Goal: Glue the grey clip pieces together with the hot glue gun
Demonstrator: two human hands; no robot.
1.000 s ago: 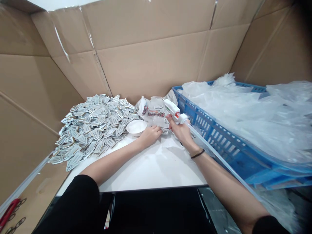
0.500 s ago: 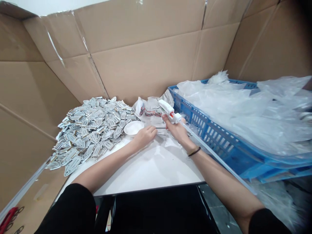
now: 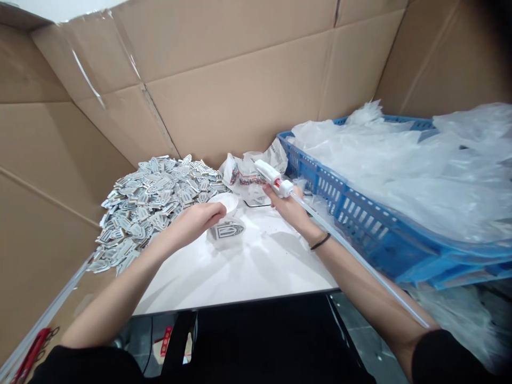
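Observation:
My right hand (image 3: 291, 207) is wrapped round a white glue gun (image 3: 273, 177) with a red part inside; a long clear glue stick (image 3: 360, 260) runs back from it along my forearm. Closed in a pinch, my left hand (image 3: 210, 213) is at the front edge of a small white dish (image 3: 227, 202). Just below its fingertips is a flat grey, shield-shaped printed piece (image 3: 227, 230) with a see-through, blurred film about it. Whether the fingers grip this piece I cannot tell. Behind my hands a thin dark rod (image 3: 256, 206) lies on the table.
A heap of similar printed pieces (image 3: 160, 186) covers the left of the table (image 3: 256, 277). Crumpled printed plastic wrapping (image 3: 248, 170) lies at the back. To the right, a blue crate (image 3: 340, 197) holds clear plastic bags (image 3: 400, 170). Cardboard walls (image 3: 240, 85) surround the table.
My left hand has moved left and towards me, away from the thin dark rod. The printed piece below it is now visible. My right hand keeps hold of the glue gun, almost still.

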